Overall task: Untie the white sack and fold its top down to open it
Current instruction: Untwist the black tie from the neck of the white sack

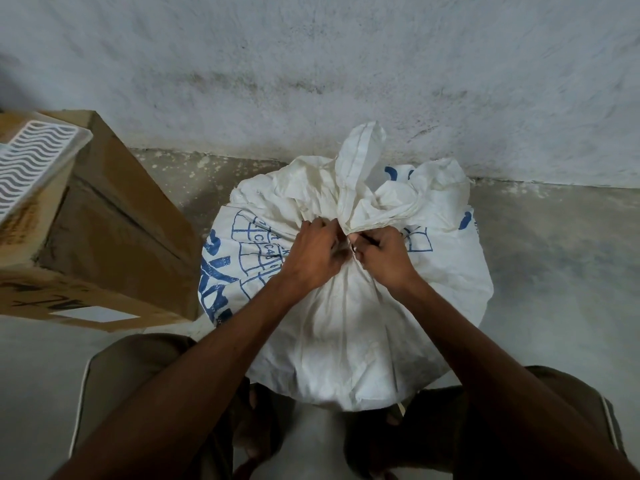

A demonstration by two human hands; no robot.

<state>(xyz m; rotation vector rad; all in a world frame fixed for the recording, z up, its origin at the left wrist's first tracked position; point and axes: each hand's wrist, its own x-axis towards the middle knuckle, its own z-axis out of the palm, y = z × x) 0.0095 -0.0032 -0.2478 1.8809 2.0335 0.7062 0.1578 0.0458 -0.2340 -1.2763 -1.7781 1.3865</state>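
Note:
A full white sack (349, 327) with blue print stands on the floor against the wall, right in front of my knees. Its top (363, 174) is bunched into a neck and flares upward above the tie. At that neck both hands meet. My left hand (313, 252) pinches the gathered cloth on the left side. My right hand (382, 256) has its fingers closed on the tie (353, 239), a thin cord mostly hidden between my fingers.
A large brown cardboard box (104, 230) stands close on the left of the sack, with a white slatted plastic tray (31, 161) on top. The rough grey wall (311, 64) is right behind the sack. Bare concrete floor (554, 254) lies to the right.

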